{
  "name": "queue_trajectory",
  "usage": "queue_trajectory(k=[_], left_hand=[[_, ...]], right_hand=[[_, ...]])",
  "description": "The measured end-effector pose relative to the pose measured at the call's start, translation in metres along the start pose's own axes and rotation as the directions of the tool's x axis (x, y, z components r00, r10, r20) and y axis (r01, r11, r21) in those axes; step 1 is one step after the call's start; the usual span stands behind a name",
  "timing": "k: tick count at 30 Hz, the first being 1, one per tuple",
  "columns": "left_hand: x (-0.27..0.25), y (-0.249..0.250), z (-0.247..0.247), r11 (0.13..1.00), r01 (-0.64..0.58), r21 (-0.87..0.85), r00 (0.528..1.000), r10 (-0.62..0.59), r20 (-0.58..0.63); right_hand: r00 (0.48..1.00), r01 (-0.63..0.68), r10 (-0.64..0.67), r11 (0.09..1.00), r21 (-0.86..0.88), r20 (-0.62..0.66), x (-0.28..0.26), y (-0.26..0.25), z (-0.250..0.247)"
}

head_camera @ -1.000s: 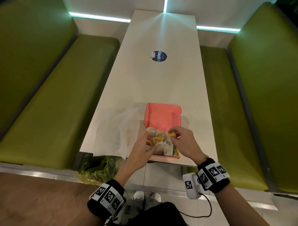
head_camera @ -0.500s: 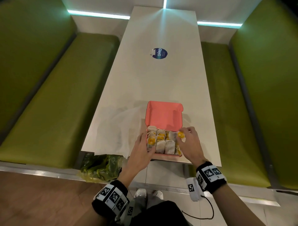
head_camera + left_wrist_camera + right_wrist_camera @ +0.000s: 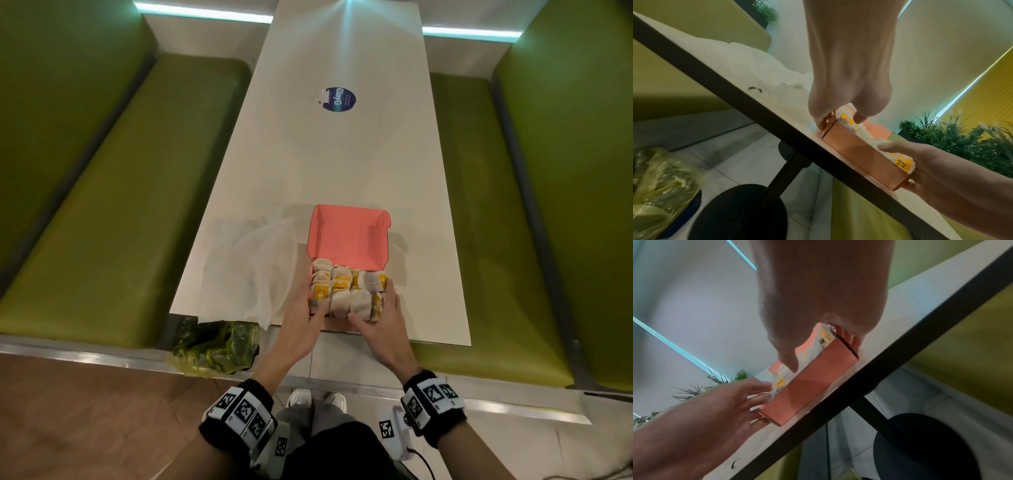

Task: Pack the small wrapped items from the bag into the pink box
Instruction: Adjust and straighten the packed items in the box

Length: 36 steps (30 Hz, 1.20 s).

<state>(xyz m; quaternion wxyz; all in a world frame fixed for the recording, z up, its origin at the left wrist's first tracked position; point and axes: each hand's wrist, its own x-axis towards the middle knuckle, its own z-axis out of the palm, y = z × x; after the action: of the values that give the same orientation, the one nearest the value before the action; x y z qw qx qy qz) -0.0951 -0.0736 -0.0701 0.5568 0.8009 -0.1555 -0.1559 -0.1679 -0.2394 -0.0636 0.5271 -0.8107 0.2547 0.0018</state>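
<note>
While the open pink cardboard box (image 3: 347,236) sits at the near edge of the long white table (image 3: 342,164), both hands flank it, one at each side. The left hand (image 3: 301,322) lies against the box's left wall, its thumb curled over the rim onto the nearest packet and its fingers down the outside of the wall, so it grips that side. The right hand (image 3: 383,322) clasps the right front corner in the same way: the left wrist view shows its thumb on top of the packets and its fingers wrapped under the corner. The two hands are apart, with the box between them.

The small paper-wrapped packets with yellow labels (image 3: 346,291) fill the box's tray in tight rows and stand a little above its rim. The lid stands open on the far side, its pink inner face turned toward the camera.

Just left of the box, a crumpled translucent white plastic bag (image 3: 253,263) lies flat on the table, touching the left hand's side. A round dark blue sticker (image 3: 339,99) sits further up the table. A green plastic bag (image 3: 215,346) rests below the table's near left corner, beside the green bench seat (image 3: 113,219).
</note>
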Motion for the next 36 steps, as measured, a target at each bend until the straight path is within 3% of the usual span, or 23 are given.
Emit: queue_trajectory(k=[10, 20, 27, 36], left_hand=[[-0.005, -0.02, -0.002, 0.997, 0.066, -0.039, 0.985, -0.059, 0.16], [0.061, -0.005, 0.015, 0.99, 0.137, 0.041, 0.988, -0.14, 0.059], [0.125, 0.004, 0.009, 0.978, 0.177, 0.112, 0.984, -0.179, 0.011], [0.172, 0.005, -0.006, 0.966, 0.218, 0.14, 0.976, -0.216, -0.031]], right_hand=[[1.0, -0.022, 0.021, 1.0, 0.016, 0.017, 0.001, 0.016, 0.006], [0.999, 0.038, -0.038, 0.998, -0.041, 0.002, 0.066, -0.002, -0.008], [0.999, 0.034, -0.034, 0.999, -0.011, -0.02, 0.13, -0.022, -0.008], [1.0, 0.025, -0.025, 1.0, -0.017, -0.016, 0.174, -0.046, -0.001]])
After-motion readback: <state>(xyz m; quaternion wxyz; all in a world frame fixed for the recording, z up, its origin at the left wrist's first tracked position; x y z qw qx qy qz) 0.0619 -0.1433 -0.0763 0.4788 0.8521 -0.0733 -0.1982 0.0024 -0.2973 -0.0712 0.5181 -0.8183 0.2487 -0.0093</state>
